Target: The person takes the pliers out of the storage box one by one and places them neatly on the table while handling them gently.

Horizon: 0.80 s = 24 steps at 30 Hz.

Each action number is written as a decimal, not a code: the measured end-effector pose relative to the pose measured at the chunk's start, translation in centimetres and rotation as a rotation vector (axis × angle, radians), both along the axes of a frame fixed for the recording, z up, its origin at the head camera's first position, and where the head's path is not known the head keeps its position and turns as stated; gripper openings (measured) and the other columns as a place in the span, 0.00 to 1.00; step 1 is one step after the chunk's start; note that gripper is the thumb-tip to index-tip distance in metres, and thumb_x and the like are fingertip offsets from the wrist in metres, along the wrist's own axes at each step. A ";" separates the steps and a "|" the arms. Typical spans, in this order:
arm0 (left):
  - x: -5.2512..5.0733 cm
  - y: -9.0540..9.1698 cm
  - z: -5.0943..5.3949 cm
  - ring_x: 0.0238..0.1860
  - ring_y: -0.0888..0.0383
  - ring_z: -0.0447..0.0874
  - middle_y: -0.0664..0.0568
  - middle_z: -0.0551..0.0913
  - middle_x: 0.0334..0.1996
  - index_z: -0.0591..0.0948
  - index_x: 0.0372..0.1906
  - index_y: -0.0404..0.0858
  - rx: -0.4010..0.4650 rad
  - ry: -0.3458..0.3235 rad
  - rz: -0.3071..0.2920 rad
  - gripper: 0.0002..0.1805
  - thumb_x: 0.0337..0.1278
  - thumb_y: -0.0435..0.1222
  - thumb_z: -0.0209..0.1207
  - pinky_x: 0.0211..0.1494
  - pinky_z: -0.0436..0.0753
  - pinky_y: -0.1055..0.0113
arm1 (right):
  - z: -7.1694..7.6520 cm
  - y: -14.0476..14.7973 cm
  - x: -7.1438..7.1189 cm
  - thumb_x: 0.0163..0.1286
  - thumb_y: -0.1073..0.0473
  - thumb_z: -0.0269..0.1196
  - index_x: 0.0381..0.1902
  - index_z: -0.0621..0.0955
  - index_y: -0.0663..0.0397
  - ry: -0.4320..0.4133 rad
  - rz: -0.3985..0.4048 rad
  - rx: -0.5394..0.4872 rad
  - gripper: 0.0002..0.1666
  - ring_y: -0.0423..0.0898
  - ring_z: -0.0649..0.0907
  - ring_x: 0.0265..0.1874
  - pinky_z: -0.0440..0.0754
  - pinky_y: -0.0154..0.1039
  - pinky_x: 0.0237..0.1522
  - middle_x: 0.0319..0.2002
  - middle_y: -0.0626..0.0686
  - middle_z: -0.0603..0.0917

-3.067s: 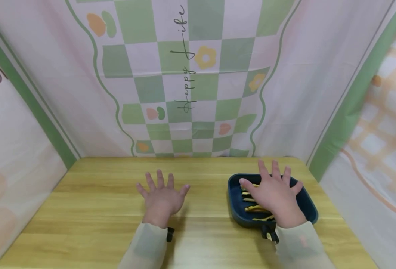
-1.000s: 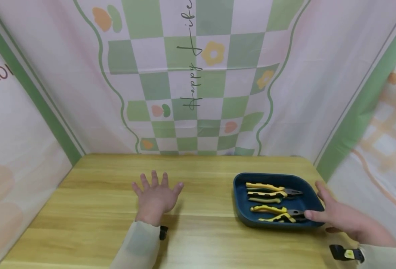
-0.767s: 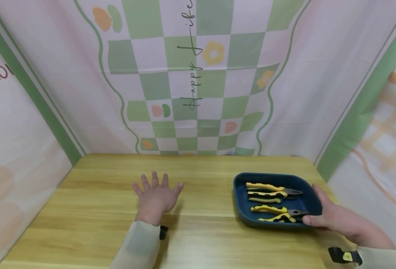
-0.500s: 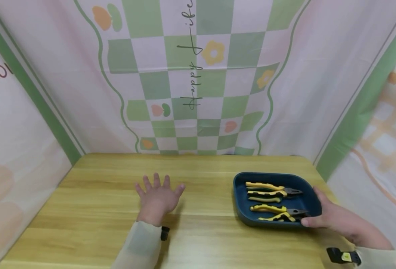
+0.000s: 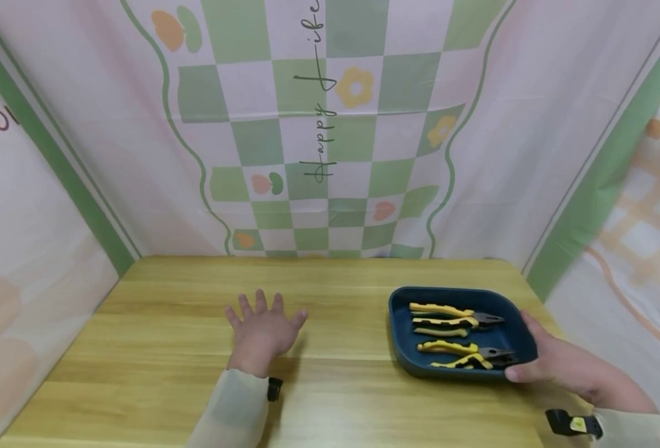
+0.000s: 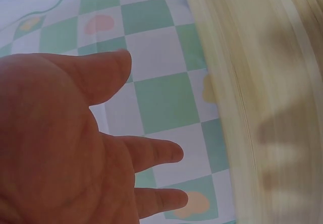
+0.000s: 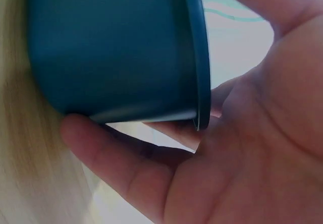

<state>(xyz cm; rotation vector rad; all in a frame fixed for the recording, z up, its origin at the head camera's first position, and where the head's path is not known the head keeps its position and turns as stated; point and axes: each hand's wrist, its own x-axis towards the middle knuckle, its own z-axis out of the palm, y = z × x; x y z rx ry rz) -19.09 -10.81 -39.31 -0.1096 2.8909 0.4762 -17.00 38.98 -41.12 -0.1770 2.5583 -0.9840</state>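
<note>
A dark blue tray (image 5: 512, 330) with rounded corners stands on the right part of the table. Inside it lie several pliers (image 5: 459, 321) with yellow and black handles, their dark metal noses pointing right. My right hand (image 5: 573, 367) grips the tray's right end, thumb at the near corner. In the right wrist view, the fingers (image 7: 113, 156) reach round the tray's outer wall. To the left, my left hand (image 5: 265, 333) is held over the table with fingers spread, apart from any object. The left wrist view shows its palm (image 6: 55, 148) holding nothing.
The wooden table (image 5: 330, 398) ends at the back against a curtain (image 5: 296, 143) with green and white checks. More printed curtains flank both sides. A black band (image 5: 573, 424) is on the right wrist.
My right hand has moved from above the tray to its right end and taken hold there. The tray itself stays about in place. My left hand remains spread, barely shifted.
</note>
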 end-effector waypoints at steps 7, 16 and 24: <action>0.0 0.1 -0.1 0.73 0.27 0.27 0.33 0.42 0.76 0.58 0.77 0.38 -0.001 0.004 -0.009 0.43 0.71 0.64 0.42 0.65 0.25 0.30 | 0.3 -1.3 -0.1 0.62 0.50 0.73 0.73 0.24 0.68 -0.017 -0.043 -0.006 0.76 0.84 0.47 0.64 0.52 0.77 0.58 0.67 0.86 0.38; 0.1 0.0 -0.1 0.73 0.28 0.26 0.33 0.41 0.76 0.58 0.77 0.38 0.008 -0.004 -0.007 0.43 0.71 0.63 0.42 0.65 0.26 0.30 | 0.1 -4.1 -1.1 0.58 0.50 0.76 0.73 0.24 0.66 -0.001 -0.057 -0.064 0.79 0.81 0.46 0.66 0.49 0.75 0.61 0.69 0.84 0.38; 0.1 0.1 -0.1 0.72 0.28 0.25 0.33 0.42 0.76 0.58 0.78 0.39 0.009 -0.009 -0.009 0.43 0.71 0.64 0.42 0.65 0.25 0.31 | -0.1 -6.0 -1.6 0.58 0.48 0.76 0.74 0.25 0.65 0.031 -0.041 -0.048 0.80 0.80 0.49 0.67 0.50 0.74 0.62 0.70 0.84 0.40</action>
